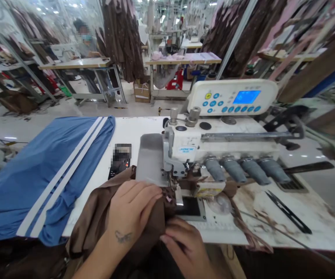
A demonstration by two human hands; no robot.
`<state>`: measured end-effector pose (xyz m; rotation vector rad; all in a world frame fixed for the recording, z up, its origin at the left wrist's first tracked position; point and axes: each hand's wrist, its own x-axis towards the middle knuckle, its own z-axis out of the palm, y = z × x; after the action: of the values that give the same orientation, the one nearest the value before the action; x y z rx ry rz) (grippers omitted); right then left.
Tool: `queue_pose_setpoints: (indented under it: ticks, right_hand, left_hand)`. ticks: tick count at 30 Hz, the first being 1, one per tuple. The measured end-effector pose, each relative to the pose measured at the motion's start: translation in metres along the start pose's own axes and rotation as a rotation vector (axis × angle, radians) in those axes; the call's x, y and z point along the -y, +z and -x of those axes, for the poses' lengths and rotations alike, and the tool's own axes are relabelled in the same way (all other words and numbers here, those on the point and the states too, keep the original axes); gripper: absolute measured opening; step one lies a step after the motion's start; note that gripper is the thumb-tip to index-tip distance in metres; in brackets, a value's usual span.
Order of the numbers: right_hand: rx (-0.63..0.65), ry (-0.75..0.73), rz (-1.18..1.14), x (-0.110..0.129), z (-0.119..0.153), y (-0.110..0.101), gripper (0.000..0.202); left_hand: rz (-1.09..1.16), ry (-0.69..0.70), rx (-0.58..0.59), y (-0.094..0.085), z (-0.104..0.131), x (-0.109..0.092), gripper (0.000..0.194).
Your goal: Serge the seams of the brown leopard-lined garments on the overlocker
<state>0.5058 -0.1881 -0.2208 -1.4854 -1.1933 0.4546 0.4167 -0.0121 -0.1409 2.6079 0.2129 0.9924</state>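
Observation:
Brown fabric (152,228) lies over the front of the sewing table, its edge close to the needle area of a white overlock machine (185,149). My left hand (132,205) rests on top of the fabric just left of the presser foot, fingers together and bent over a fold. Lower and to the right, my right hand (185,240) pinches the fabric's edge between thumb and fingers, in front of the metal plate. Part of the fabric under my left hand is hidden.
Blue fabric with white stripes (48,174) covers the table's left side, beside a phone (121,159). Black tweezers (289,213) and brown scraps (251,236) lie at the right. A masked person (86,42) sits at another table behind.

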Motion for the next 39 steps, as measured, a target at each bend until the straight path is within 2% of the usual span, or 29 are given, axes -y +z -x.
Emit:
queue_pose_setpoints:
  ticks: [4, 7, 9, 11, 13, 14, 16, 20, 22, 25, 28, 31, 34, 39]
  right_hand:
    - [-0.200, -0.020, 0.010, 0.003, 0.001, -0.009, 0.015]
    - [-0.255, 0.097, -0.053, 0.006, -0.005, -0.008, 0.014]
    - [-0.206, 0.189, -0.134, 0.007, -0.009, -0.006, 0.017]
    - [-0.163, 0.212, -0.179, 0.007, -0.013, -0.005, 0.017]
    - [-0.155, 0.202, -0.200, 0.007, -0.013, -0.004, 0.015]
    - [-0.156, 0.201, -0.212, 0.007, -0.012, -0.004, 0.015]
    - [-0.160, 0.217, -0.241, 0.005, -0.010, -0.005, 0.017]
    - [-0.171, 0.238, -0.278, 0.000, -0.006, -0.006, 0.018]
    - [-0.165, 0.253, -0.302, -0.002, -0.006, -0.006, 0.019]
    - [-0.148, 0.232, -0.336, -0.002, -0.009, -0.007, 0.015]
    - [0.000, 0.247, -0.341, -0.003, -0.011, -0.010, 0.018]
    - [0.146, 0.251, -0.258, -0.008, -0.010, -0.012, 0.041]
    - [0.132, 0.183, -0.185, -0.012, -0.005, -0.013, 0.053]
    - [0.151, 0.148, -0.160, -0.014, 0.003, -0.015, 0.052]
  left_hand:
    - [-0.124, -0.002, -0.016, -0.007, 0.005, 0.004, 0.021]
    - [-0.181, -0.049, -0.003, -0.012, 0.003, 0.004, 0.015]
    - [-0.115, -0.109, -0.055, -0.014, 0.002, 0.002, 0.013]
    - [0.104, -0.101, -0.091, -0.016, 0.000, -0.002, 0.017]
    - [0.265, -0.015, -0.035, -0.015, 0.001, -0.004, 0.024]
    - [0.269, 0.026, 0.017, -0.014, 0.002, -0.005, 0.025]
    - [0.197, 0.029, 0.062, -0.011, 0.008, -0.002, 0.023]
    - [0.280, -0.209, -0.041, -0.012, 0.025, 0.006, 0.027]
    - [0.189, -0.256, -0.063, -0.013, 0.029, 0.007, 0.027]
    - [-0.038, -0.176, -0.051, -0.014, 0.022, 0.000, 0.019]
    - [-0.086, -0.086, 0.023, -0.013, 0.009, -0.008, 0.018]
    - [-0.125, -0.034, 0.051, -0.011, 0.002, -0.011, 0.020]
    - [-0.164, -0.013, 0.022, -0.008, 0.002, -0.010, 0.022]
    - [-0.098, -0.023, -0.017, -0.005, 0.008, -0.004, 0.025]
